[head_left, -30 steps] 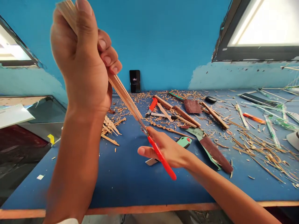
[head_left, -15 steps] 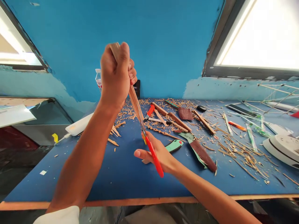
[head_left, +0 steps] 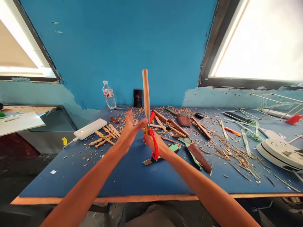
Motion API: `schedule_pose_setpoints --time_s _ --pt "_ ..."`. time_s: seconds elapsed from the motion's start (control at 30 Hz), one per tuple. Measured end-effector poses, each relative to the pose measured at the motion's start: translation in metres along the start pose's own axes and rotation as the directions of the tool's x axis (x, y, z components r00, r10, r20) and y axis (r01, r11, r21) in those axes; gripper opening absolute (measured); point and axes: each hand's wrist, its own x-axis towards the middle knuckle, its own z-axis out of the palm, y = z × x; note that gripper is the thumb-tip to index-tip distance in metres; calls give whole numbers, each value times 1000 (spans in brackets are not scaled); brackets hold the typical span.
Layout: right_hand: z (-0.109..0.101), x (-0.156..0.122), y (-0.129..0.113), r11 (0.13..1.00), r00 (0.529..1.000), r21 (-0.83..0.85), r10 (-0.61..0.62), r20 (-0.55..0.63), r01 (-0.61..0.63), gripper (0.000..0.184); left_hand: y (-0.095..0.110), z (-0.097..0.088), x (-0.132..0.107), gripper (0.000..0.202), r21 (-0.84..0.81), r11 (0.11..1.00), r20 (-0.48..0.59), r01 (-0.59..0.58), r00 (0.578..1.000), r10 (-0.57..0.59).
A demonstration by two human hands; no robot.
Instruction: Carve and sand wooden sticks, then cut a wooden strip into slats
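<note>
My left hand (head_left: pixel 131 126) is open, fingers spread, palm turned toward the bundle of wooden strips (head_left: pixel 146 93), which stands nearly upright above the middle of the bench (head_left: pixel 123 176); the fingertips sit just beside its lower end, contact I cannot tell. My right hand (head_left: pixel 154 143) is clenched round the red-handled cutter (head_left: pixel 153 142), whose tip meets the bottom of the bundle, so the strips appear carried at that end. Just beyond the right hand a mint-green utility knife (head_left: pixel 174 147) lies flat on the bench with its blade end poking out toward me. Right of it lies a dark brown strip on green backing (head_left: pixel 198 154). Left of my left hand, carved wooden sticks (head_left: pixel 106 136) lie in a loose cluster, near a white rectangular block (head_left: pixel 90 128). A water bottle (head_left: pixel 109 95) and a black phone (head_left: pixel 137 97) stand upright at the back against the blue wall. Wood shavings (head_left: pixel 234 153) are scattered thick over the right half of the bench, with longer wooden slats (head_left: pixel 176 124) behind the hands. A white round device (head_left: pixel 279 150) sits at the far right edge.
</note>
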Motion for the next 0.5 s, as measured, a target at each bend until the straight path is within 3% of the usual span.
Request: schedule_pose_setpoints --time_s 0.1,0.2,0.5 --pt "3 8 2 998 998 -47 -48 31 49 34 -33 10 -26 54 -33 990 154 134 980 -127" --pt "3 13 1 994 996 -75 -82 38 85 35 -42 18 -26 46 -69 979 254 192 952 -169" --pt "7 22 12 991 994 -84 -104 -20 102 36 -45 21 -10 45 -99 962 283 253 935 -216"
